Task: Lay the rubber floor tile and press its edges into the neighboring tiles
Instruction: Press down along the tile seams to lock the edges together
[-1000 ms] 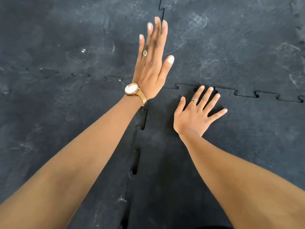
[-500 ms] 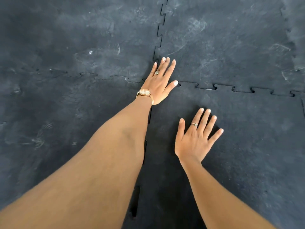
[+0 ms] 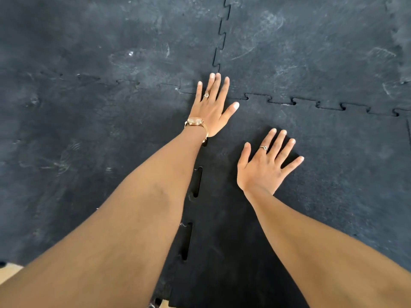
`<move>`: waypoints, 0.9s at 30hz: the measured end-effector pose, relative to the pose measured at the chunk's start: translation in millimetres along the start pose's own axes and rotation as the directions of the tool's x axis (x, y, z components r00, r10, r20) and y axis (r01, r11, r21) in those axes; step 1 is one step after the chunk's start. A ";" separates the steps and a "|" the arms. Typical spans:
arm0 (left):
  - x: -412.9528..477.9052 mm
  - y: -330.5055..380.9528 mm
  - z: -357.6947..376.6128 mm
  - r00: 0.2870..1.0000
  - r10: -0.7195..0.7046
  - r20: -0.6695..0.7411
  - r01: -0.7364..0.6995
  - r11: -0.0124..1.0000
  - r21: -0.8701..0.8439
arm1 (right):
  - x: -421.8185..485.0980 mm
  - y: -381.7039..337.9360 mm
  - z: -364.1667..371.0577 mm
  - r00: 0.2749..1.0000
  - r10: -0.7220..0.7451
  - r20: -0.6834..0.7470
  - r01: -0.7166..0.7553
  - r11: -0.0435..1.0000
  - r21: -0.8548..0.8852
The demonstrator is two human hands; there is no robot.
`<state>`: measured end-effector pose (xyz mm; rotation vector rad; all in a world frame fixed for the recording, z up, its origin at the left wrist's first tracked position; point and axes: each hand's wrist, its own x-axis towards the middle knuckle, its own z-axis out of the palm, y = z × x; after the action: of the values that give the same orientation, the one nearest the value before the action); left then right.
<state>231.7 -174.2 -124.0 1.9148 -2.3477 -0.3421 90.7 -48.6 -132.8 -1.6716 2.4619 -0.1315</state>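
Observation:
The dark rubber floor tile [image 3: 333,174] lies at the lower right, its toothed far edge meeting the tile behind it. My left hand [image 3: 212,107], with a gold watch and a ring, lies flat and open on the tile's far left corner, where four tiles meet. My right hand [image 3: 264,165], ringed, rests flat on the tile with fingers spread, nearer to me and to the right. Along the tile's left edge [image 3: 196,183] dark gaps show between the teeth and the neighboring left tile [image 3: 89,163].
Scuffed dark neighboring tiles cover the floor: far left tile [image 3: 111,41], far right tile [image 3: 311,52]. A further seam runs at the far right edge [image 3: 398,41]. A strip of pale bare floor [image 3: 11,270] shows at the bottom left.
My left hand came down from raised in the air and now lies flat on the corner joint. My right hand slid back toward me, away from the far seam.

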 end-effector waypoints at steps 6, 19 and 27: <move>-22.2 24.5 -50.1 0.958 -0.056 -0.282 -0.104 0.849 -0.518 | -0.7 -1.0 -0.3 1.000 -0.008 0.001 0.008 1.000 0.003; -70.6 36.8 -4.4 0.987 -0.092 -0.135 -0.060 0.563 -0.824 | -0.5 0.8 -1.3 1.000 -0.018 0.019 0.018 1.000 0.017; -108.6 46.3 -24.8 0.934 -0.129 -0.332 -0.216 0.537 -0.815 | -1.5 1.8 -0.5 1.000 -0.017 0.019 0.017 1.000 -0.005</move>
<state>215.4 -62.4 -81.7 1.2594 -1.4962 -0.8582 89.5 -46.6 -132.5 -1.6882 2.4368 -0.1103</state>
